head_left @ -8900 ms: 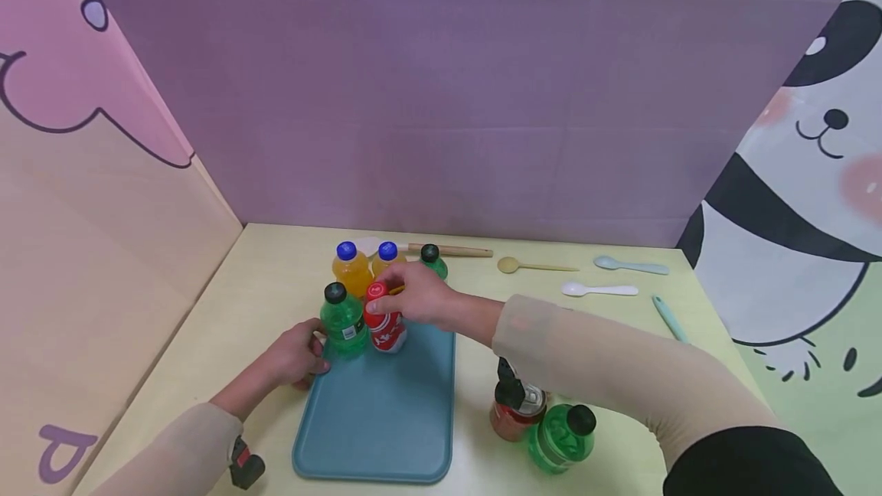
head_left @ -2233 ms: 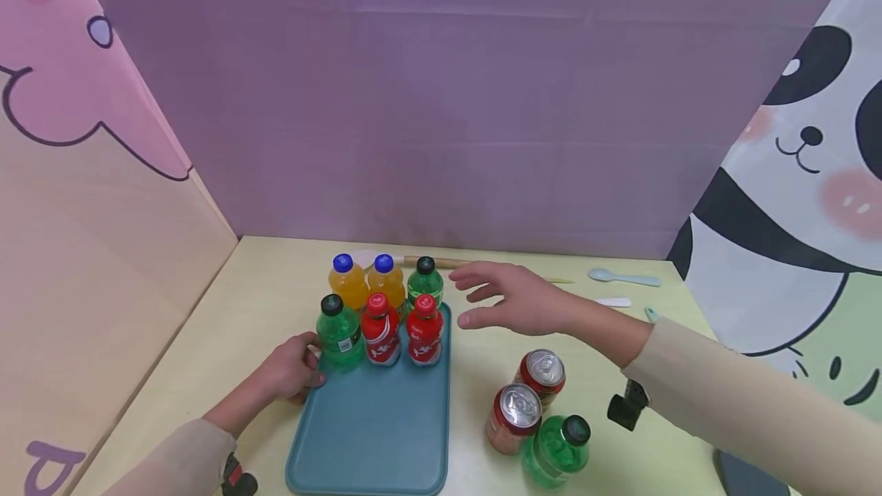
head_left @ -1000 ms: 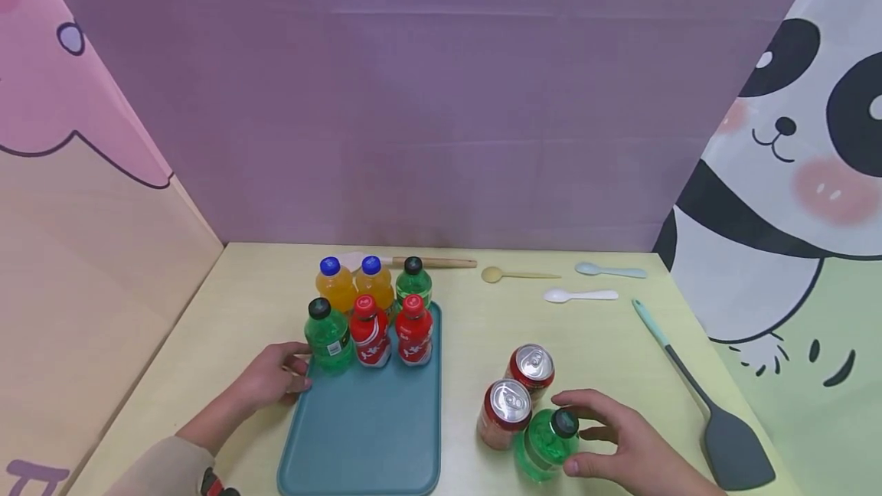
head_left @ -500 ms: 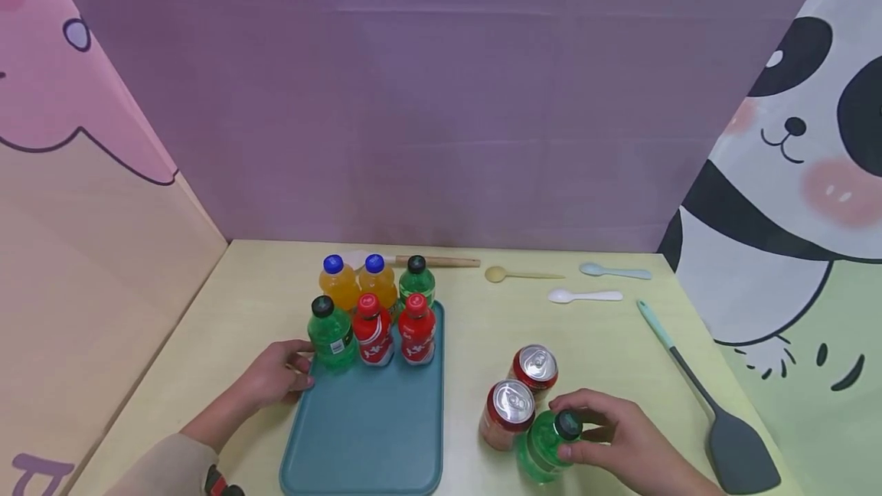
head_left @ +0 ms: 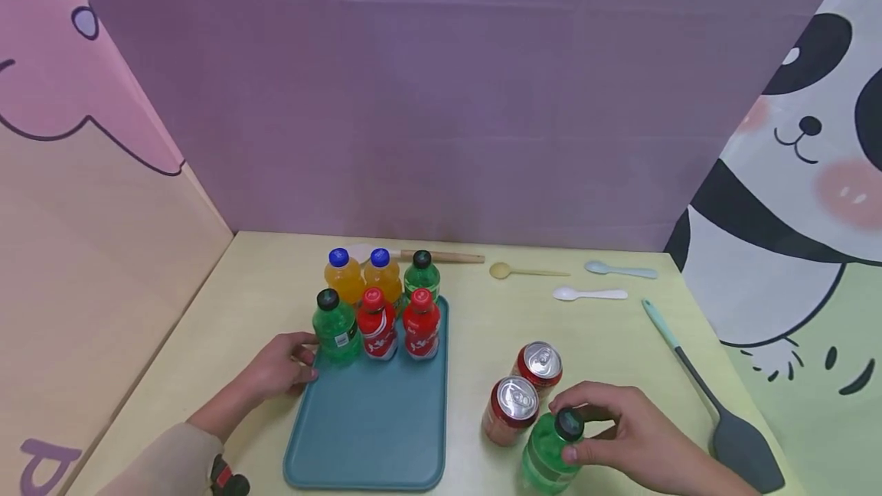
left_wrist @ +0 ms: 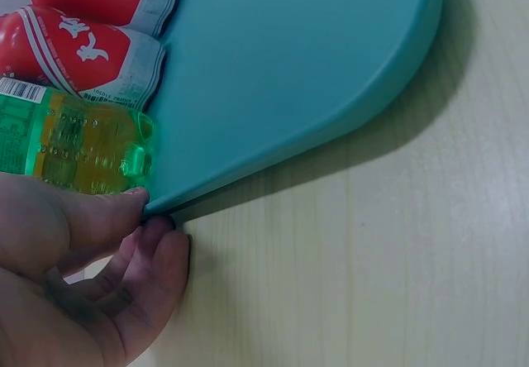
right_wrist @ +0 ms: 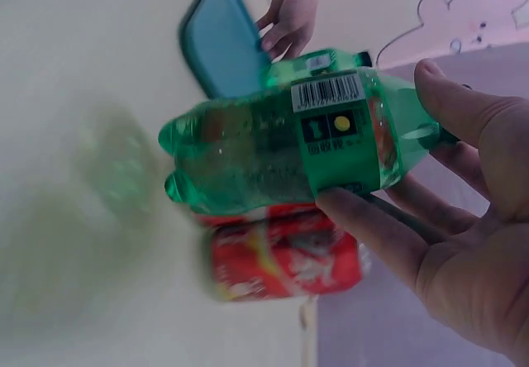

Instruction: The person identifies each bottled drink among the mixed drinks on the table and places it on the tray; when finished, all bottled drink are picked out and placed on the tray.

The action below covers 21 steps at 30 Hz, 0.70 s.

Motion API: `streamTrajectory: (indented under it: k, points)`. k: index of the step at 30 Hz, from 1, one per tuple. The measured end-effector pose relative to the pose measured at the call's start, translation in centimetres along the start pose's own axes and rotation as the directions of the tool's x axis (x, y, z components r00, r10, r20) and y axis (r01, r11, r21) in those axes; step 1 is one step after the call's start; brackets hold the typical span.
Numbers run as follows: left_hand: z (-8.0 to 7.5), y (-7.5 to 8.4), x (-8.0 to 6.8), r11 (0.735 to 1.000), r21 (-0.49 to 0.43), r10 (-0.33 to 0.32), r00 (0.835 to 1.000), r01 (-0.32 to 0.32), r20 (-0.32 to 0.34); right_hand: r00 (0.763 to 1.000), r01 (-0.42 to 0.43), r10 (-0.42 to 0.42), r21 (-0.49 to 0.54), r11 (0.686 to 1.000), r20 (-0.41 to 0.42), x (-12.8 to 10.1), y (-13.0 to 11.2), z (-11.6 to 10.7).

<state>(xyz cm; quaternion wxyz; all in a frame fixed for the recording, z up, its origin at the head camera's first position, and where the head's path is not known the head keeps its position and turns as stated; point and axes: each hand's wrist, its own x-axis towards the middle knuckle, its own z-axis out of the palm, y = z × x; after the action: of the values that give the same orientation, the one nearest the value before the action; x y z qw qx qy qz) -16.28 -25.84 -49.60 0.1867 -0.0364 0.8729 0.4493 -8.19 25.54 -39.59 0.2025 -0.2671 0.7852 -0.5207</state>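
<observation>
A pale yellow desk (head_left: 482, 327) sits boxed in by a purple back wall and cartoon panels on both sides. Near its front edge, right of centre, the right hand (head_left: 637, 435) grips a green bottle (head_left: 547, 454) with fingers (right_wrist: 372, 218) curled round its upper body; the right wrist view shows it lifted off the desk. Two red cans (head_left: 524, 393) stand just beside it. The left hand (head_left: 279, 370) pinches the left edge of the teal tray (head_left: 372, 427), thumb on the rim, fingers tucked beneath. Six bottles crowd the tray's far end, leaving its near half bare. Spoons (head_left: 589, 294) and a spatula (head_left: 717, 404) lie toward the right edge.
</observation>
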Motion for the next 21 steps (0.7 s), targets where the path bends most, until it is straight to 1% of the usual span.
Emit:
streamTrajectory:
  k: [2, 5, 9, 10, 12, 17, 19, 21]
  points:
    - [0.0, 0.2, 0.1, 1.000, 0.005, 0.013, 1.000, -0.013, 0.003, 0.999, 0.037, -0.037, -0.001, 0.999, 0.010, 0.3, -1.0, 0.0]
    - [0.0, 0.3, 0.2, 1.000, 0.006, 0.011, 1.000, -0.011, 0.001, 0.999, 0.049, -0.049, 0.004, 0.999, 0.019, 1.1, -2.6, 0.0]
    - [-0.1, 0.3, 0.2, 1.000, 0.012, -0.006, 1.000, 0.006, -0.001, 0.998, 0.057, -0.057, 0.023, 0.998, 0.018, 2.9, -4.6, 0.8]
    - [-0.1, 0.2, 0.2, 1.000, 0.015, -0.008, 1.000, 0.008, 0.000, 0.998, 0.067, -0.067, 0.019, 0.998, 0.015, 3.5, -5.0, 1.0]
    - [-0.1, 0.3, 0.1, 1.000, 0.015, -0.016, 1.000, 0.016, 0.001, 0.998, 0.061, -0.061, 0.040, 0.997, 0.015, 4.8, -6.0, 1.6]
    - [0.0, 0.4, -0.1, 0.999, 0.007, -0.037, 0.999, 0.037, 0.000, 0.999, 0.032, -0.032, -0.024, 0.999, -0.002, 8.7, -7.9, 3.3]
    - [0.0, 0.5, -0.1, 0.999, 0.008, -0.042, 0.999, 0.042, -0.002, 0.999, 0.032, -0.033, -0.059, 0.998, -0.012, 10.4, -8.2, 4.0]
    - [0.0, 0.6, -0.1, 0.999, 0.018, -0.042, 0.999, 0.042, -0.003, 1.000, 0.021, -0.022, -0.051, 0.998, -0.017, 12.0, -8.3, 4.7]
